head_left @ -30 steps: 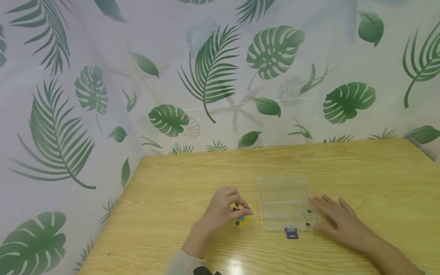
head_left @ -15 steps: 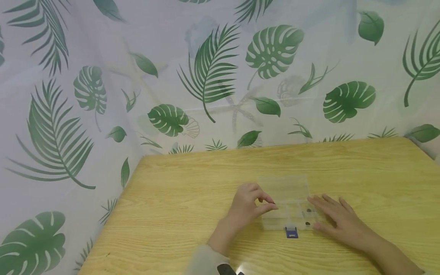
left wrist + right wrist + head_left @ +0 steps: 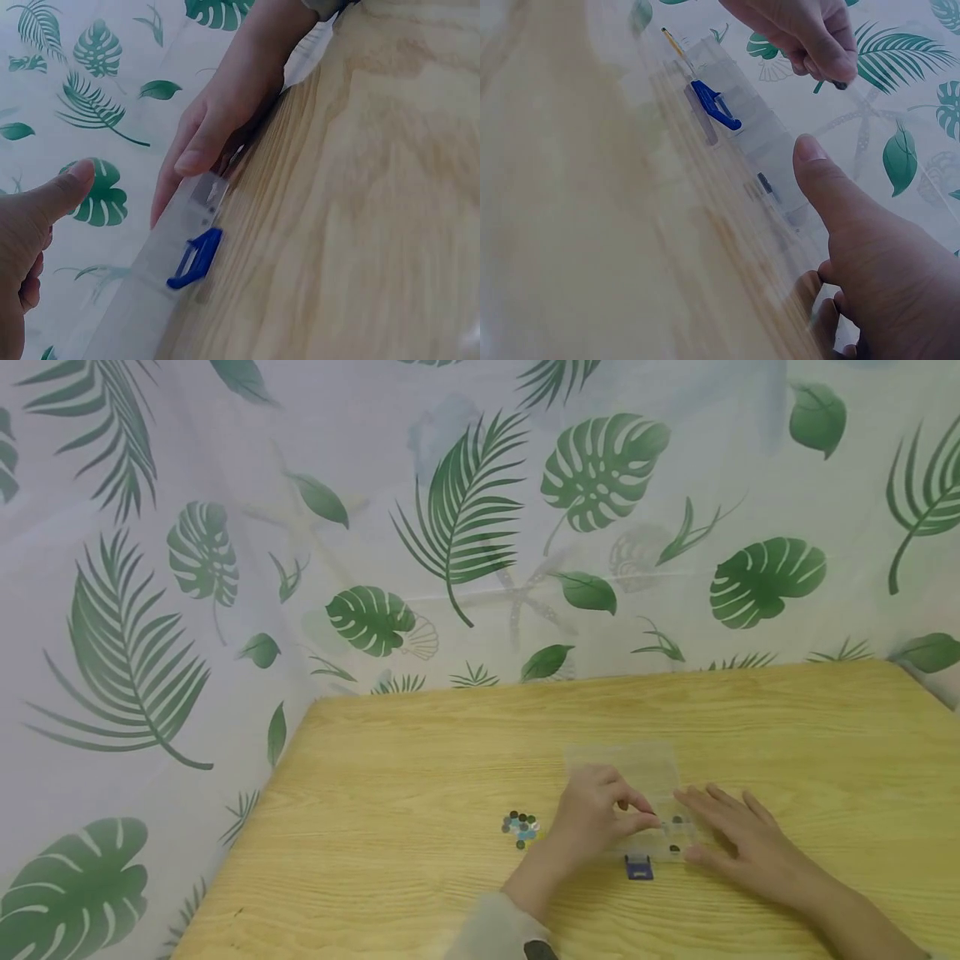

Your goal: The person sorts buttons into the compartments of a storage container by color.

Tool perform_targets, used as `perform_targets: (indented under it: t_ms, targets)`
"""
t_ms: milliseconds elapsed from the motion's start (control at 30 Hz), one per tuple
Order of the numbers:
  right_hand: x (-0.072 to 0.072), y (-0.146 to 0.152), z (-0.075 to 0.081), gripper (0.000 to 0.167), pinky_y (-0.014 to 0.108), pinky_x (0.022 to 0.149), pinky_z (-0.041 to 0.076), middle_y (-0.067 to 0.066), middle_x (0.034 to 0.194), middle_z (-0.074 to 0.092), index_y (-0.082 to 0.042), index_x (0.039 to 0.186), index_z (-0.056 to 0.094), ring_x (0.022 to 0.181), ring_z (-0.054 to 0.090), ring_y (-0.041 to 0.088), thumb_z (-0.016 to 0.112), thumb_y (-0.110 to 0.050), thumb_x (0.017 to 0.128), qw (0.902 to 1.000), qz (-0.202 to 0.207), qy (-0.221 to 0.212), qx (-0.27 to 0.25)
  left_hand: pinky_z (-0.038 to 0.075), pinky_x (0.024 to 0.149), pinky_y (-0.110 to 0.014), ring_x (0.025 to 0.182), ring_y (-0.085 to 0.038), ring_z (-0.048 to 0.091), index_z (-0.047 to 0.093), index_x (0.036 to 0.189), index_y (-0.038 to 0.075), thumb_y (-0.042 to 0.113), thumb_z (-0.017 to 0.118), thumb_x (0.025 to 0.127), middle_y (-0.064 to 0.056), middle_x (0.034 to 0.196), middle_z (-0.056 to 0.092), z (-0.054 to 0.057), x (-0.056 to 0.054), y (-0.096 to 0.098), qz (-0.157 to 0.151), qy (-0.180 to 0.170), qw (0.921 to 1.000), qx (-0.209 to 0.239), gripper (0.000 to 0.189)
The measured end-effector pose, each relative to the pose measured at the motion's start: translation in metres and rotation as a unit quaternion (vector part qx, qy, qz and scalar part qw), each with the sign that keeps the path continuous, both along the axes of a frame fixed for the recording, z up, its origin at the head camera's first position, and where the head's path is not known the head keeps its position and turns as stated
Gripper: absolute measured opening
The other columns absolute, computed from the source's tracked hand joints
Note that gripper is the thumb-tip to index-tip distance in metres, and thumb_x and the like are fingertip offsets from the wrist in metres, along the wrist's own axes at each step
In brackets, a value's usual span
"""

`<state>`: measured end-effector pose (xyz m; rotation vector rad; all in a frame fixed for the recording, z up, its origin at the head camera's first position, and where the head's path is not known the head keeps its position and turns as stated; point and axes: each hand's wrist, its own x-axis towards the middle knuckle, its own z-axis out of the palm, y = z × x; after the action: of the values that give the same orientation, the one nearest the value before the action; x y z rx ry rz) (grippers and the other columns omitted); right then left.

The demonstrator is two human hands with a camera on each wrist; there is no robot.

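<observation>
My left hand (image 3: 596, 814) is above the clear plastic compartment box (image 3: 622, 760), thumb and forefinger pinching a small dark disc (image 3: 841, 85), perhaps a button. The box stands open, its lid laid back and its blue clasp (image 3: 639, 867) facing me. Dark discs (image 3: 675, 849) lie in the compartments at its right end. My right hand (image 3: 738, 835) rests against that end with straight fingers. To the left of the box is a small pile of round discs (image 3: 522, 828), dark, green, blue, yellow and clear.
All of this is on a wood-grain table (image 3: 375, 777). A white cloth (image 3: 337, 460) printed with green leaves hangs behind the table and along its left side.
My left hand has moved right, from the disc pile to over the right part of the box, carrying the dark disc. The pile is uncovered. My right hand has stayed at the box.
</observation>
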<state>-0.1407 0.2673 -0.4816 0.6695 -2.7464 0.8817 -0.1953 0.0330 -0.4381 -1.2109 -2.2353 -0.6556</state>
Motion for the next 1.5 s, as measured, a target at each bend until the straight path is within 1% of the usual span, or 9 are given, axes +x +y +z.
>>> perform_targets:
  t_ms: [100, 233, 533, 833, 933, 1067, 1200, 1333, 1500]
  targets:
    - [0.001, 0.0, 0.0, 0.065, 0.059, 0.111, -0.005, 0.024, 0.141, 0.044, -0.016, 0.145, 0.038, 0.129, 0.031, 0.053, 0.065, -0.027, 0.087, 1.0, -0.003, 0.001, -0.001, 0.032, 0.071, -0.007, 0.067, -0.001, 0.048, 0.075, 0.078, 0.022, 0.04, 0.08, 0.069, 0.01, 0.071, 0.059, -0.002, 0.002, 0.009, 0.0, 0.004, 1.0, -0.008, 0.021]
    - [0.0, 0.0, -0.001, 0.064, 0.06, 0.11, -0.005, 0.025, 0.14, 0.043, -0.016, 0.144, 0.039, 0.129, 0.03, 0.054, 0.066, -0.027, 0.087, 1.0, -0.002, 0.002, -0.006, 0.031, 0.072, -0.006, 0.07, 0.001, 0.048, 0.075, 0.081, 0.024, 0.044, 0.077, 0.071, 0.012, 0.074, 0.06, -0.005, 0.003, 0.017, 0.015, 0.018, 0.9993, -0.028, 0.022]
    - [0.001, -0.001, -0.003, 0.065, 0.061, 0.11, -0.004, 0.025, 0.139, 0.044, -0.015, 0.144, 0.04, 0.128, 0.031, 0.054, 0.067, -0.026, 0.086, 0.9999, 0.001, 0.011, -0.007, 0.03, 0.071, -0.004, 0.071, 0.003, 0.045, 0.074, 0.082, 0.026, 0.047, 0.074, 0.072, 0.014, 0.077, 0.06, -0.011, 0.007, 0.022, 0.037, 0.028, 0.9976, -0.051, 0.024]
    - [0.0, 0.0, -0.005, 0.065, 0.061, 0.109, -0.006, 0.026, 0.14, 0.043, -0.016, 0.145, 0.038, 0.129, 0.029, 0.054, 0.066, -0.026, 0.087, 0.9999, 0.004, 0.003, -0.009, 0.026, 0.069, -0.005, 0.069, 0.0, 0.04, 0.075, 0.085, 0.025, 0.046, 0.073, 0.074, 0.013, 0.08, 0.063, -0.016, 0.007, 0.023, 0.021, 0.007, 0.9982, -0.056, 0.023]
    - [-0.001, 0.001, -0.005, 0.065, 0.062, 0.109, -0.006, 0.026, 0.141, 0.042, -0.016, 0.145, 0.038, 0.13, 0.028, 0.055, 0.066, -0.026, 0.087, 0.9999, 0.006, -0.001, -0.011, 0.026, 0.068, -0.005, 0.068, 0.001, 0.039, 0.075, 0.084, 0.026, 0.047, 0.072, 0.075, 0.013, 0.079, 0.062, -0.017, 0.007, 0.023, 0.026, 0.02, 0.9979, -0.056, 0.023]
    - [-0.001, 0.0, -0.006, 0.066, 0.063, 0.109, -0.006, 0.026, 0.14, 0.042, -0.016, 0.145, 0.038, 0.129, 0.029, 0.055, 0.067, -0.026, 0.087, 0.9999, 0.008, 0.001, -0.01, 0.03, 0.07, -0.004, 0.07, 0.003, 0.043, 0.075, 0.083, 0.027, 0.048, 0.07, 0.076, 0.014, 0.078, 0.061, -0.015, 0.008, 0.02, 0.031, 0.03, 0.9975, -0.056, 0.023]
    - [-0.001, 0.0, -0.005, 0.066, 0.062, 0.109, -0.005, 0.025, 0.14, 0.043, -0.017, 0.145, 0.038, 0.129, 0.03, 0.053, 0.067, -0.026, 0.087, 0.9999, 0.006, 0.005, -0.007, 0.031, 0.071, -0.003, 0.072, 0.004, 0.045, 0.074, 0.082, 0.026, 0.047, 0.071, 0.077, 0.014, 0.076, 0.059, -0.013, 0.008, 0.014, 0.038, 0.011, 0.998, -0.05, 0.022]
    - [-0.001, 0.0, -0.003, 0.066, 0.062, 0.11, -0.005, 0.025, 0.139, 0.044, -0.016, 0.144, 0.039, 0.128, 0.031, 0.053, 0.067, -0.026, 0.086, 1.0, 0.003, 0.007, -0.005, 0.032, 0.069, -0.005, 0.07, 0.001, 0.047, 0.075, 0.08, 0.023, 0.044, 0.074, 0.076, 0.012, 0.073, 0.058, -0.015, 0.005, 0.005, 0.042, -0.008, 0.9988, -0.025, 0.021]
    - [-0.002, 0.0, -0.002, 0.065, 0.059, 0.11, -0.006, 0.025, 0.139, 0.044, -0.015, 0.144, 0.039, 0.128, 0.031, 0.054, 0.067, -0.027, 0.087, 1.0, 0.0, 0.002, -0.003, 0.033, 0.068, -0.004, 0.069, 0.001, 0.047, 0.074, 0.078, 0.022, 0.043, 0.075, 0.074, 0.012, 0.072, 0.056, -0.018, 0.0, -0.009, 0.059, -0.016, 0.9981, -0.008, 0.021]
